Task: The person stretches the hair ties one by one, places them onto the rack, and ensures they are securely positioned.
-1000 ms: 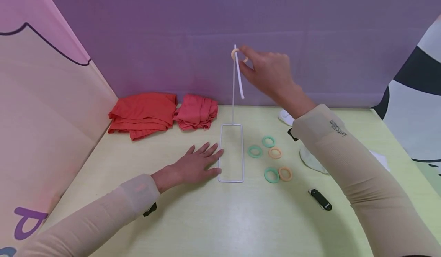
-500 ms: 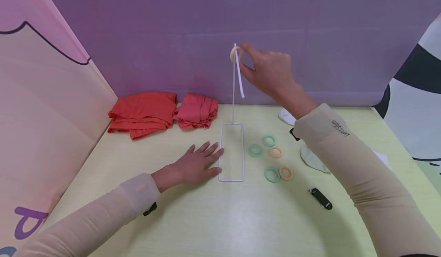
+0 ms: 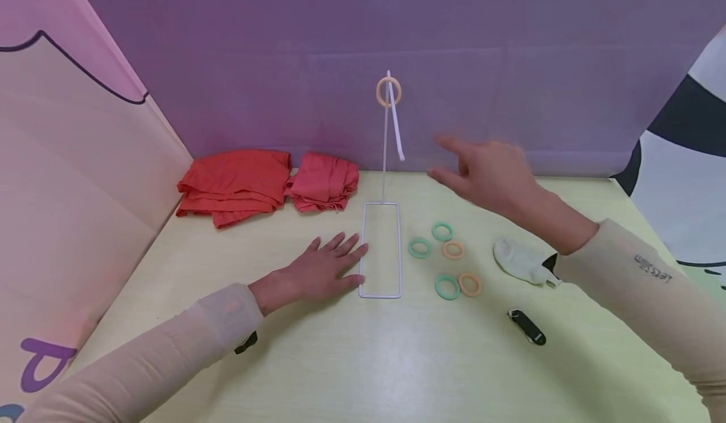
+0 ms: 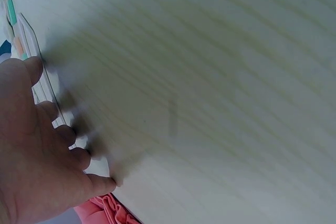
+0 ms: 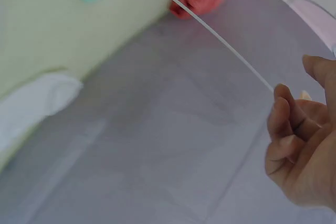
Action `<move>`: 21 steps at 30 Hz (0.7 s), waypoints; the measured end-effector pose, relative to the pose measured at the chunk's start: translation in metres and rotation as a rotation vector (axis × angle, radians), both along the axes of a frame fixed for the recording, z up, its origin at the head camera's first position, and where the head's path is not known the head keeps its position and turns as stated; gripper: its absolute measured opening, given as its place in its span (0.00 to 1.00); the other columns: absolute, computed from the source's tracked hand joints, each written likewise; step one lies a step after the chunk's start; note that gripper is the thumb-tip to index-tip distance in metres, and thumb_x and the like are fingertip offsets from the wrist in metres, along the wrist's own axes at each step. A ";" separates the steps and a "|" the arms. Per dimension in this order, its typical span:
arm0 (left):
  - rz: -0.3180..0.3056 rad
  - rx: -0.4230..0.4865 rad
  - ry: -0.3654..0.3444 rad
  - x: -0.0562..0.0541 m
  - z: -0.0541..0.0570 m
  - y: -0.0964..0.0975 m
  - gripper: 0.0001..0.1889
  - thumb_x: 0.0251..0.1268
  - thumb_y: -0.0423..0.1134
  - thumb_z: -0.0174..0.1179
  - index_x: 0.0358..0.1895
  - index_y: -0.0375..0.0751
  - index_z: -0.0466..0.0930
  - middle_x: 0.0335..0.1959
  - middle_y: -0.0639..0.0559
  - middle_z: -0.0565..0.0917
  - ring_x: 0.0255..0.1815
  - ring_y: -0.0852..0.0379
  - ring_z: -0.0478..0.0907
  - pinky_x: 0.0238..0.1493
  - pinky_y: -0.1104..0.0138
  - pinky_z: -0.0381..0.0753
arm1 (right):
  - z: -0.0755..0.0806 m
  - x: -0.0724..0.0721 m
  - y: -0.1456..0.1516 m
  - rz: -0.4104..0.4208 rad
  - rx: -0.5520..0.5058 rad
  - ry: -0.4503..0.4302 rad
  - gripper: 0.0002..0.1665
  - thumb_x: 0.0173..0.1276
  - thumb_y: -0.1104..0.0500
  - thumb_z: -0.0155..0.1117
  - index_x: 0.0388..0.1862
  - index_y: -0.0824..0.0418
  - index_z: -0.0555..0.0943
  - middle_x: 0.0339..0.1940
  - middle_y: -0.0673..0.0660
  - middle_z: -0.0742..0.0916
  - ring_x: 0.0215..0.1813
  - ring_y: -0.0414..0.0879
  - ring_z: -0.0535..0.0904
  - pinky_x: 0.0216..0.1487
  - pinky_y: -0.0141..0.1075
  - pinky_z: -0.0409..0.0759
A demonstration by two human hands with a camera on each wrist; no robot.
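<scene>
A thin white wire stand (image 3: 385, 152) rises from a rectangular base in the middle of the table. On its sloping upper arm, near the top, hangs a peach-orange ring (image 3: 378, 97). My left hand (image 3: 323, 275) lies flat with fingers spread, its thumb and index finger touching the base's left side. Right of the stand, my right hand (image 3: 496, 177) is in the air with thumb and index finger apart, holding nothing; it is slightly blurred. In the right wrist view its other fingers are loosely bent. Green rings (image 3: 420, 256) and orange rings (image 3: 478, 284) lie right of the base.
Folded red cloth (image 3: 238, 180) and a smaller pinkish-red cloth (image 3: 323, 183) lie at the back left. A white sock (image 3: 518, 261) is partly under the right forearm. Nearer lies a black nail clipper (image 3: 527, 327). A purple backdrop (image 3: 255, 63) stands behind the table.
My right hand has let go of the orange ring and moved right and down, away from the stand. The ring now hangs on the arm by itself. The left hand has stayed put.
</scene>
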State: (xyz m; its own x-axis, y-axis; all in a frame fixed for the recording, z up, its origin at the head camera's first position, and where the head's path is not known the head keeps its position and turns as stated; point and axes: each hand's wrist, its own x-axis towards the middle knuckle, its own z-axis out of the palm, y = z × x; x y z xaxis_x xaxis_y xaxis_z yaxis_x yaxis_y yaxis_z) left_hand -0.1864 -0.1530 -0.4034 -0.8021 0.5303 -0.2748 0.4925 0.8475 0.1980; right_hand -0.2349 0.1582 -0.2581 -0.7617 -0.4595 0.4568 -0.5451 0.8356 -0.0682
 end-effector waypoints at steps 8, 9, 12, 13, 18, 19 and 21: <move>0.006 0.005 -0.005 0.002 0.004 0.001 0.38 0.76 0.63 0.45 0.82 0.58 0.47 0.84 0.52 0.45 0.85 0.43 0.39 0.78 0.35 0.43 | -0.047 0.028 0.032 -0.043 0.155 -0.327 0.34 0.68 0.36 0.63 0.69 0.48 0.77 0.16 0.42 0.81 0.16 0.40 0.70 0.15 0.35 0.61; 0.006 0.004 -0.006 0.001 0.004 0.001 0.38 0.76 0.63 0.45 0.82 0.58 0.46 0.84 0.52 0.45 0.85 0.43 0.38 0.78 0.35 0.43 | -0.054 0.030 0.034 -0.048 0.158 -0.359 0.34 0.68 0.36 0.63 0.69 0.48 0.77 0.15 0.42 0.81 0.16 0.40 0.70 0.16 0.35 0.61; 0.004 0.001 -0.006 0.001 0.003 0.001 0.37 0.76 0.63 0.45 0.82 0.57 0.47 0.84 0.51 0.46 0.85 0.43 0.39 0.78 0.35 0.43 | -0.074 0.033 0.042 -0.071 0.176 -0.442 0.35 0.67 0.35 0.63 0.69 0.48 0.77 0.12 0.43 0.78 0.15 0.40 0.67 0.16 0.36 0.61; 0.003 0.000 -0.006 0.001 0.003 0.001 0.37 0.76 0.63 0.45 0.82 0.57 0.47 0.84 0.51 0.46 0.85 0.43 0.39 0.78 0.35 0.43 | -0.080 0.034 0.043 -0.083 0.186 -0.472 0.35 0.68 0.35 0.62 0.70 0.48 0.77 0.11 0.44 0.76 0.15 0.41 0.67 0.16 0.36 0.60; 0.002 0.001 -0.011 0.000 0.003 0.002 0.38 0.75 0.64 0.45 0.82 0.58 0.46 0.84 0.52 0.45 0.85 0.43 0.39 0.78 0.35 0.43 | -0.104 0.034 0.047 -0.118 0.225 -0.582 0.37 0.67 0.34 0.61 0.70 0.47 0.76 0.10 0.50 0.74 0.18 0.43 0.67 0.17 0.36 0.61; 0.003 0.000 -0.012 0.000 0.003 0.002 0.38 0.75 0.64 0.45 0.82 0.58 0.46 0.84 0.52 0.45 0.85 0.43 0.38 0.78 0.35 0.43 | -0.107 0.034 0.047 -0.120 0.224 -0.598 0.37 0.67 0.33 0.61 0.70 0.48 0.76 0.11 0.50 0.75 0.19 0.43 0.67 0.17 0.37 0.62; 0.004 -0.002 -0.014 0.000 0.004 0.003 0.38 0.75 0.64 0.45 0.82 0.58 0.46 0.84 0.52 0.45 0.85 0.43 0.38 0.78 0.36 0.43 | -0.112 0.033 0.047 -0.130 0.219 -0.623 0.38 0.66 0.33 0.61 0.71 0.48 0.76 0.13 0.50 0.75 0.20 0.43 0.67 0.18 0.37 0.63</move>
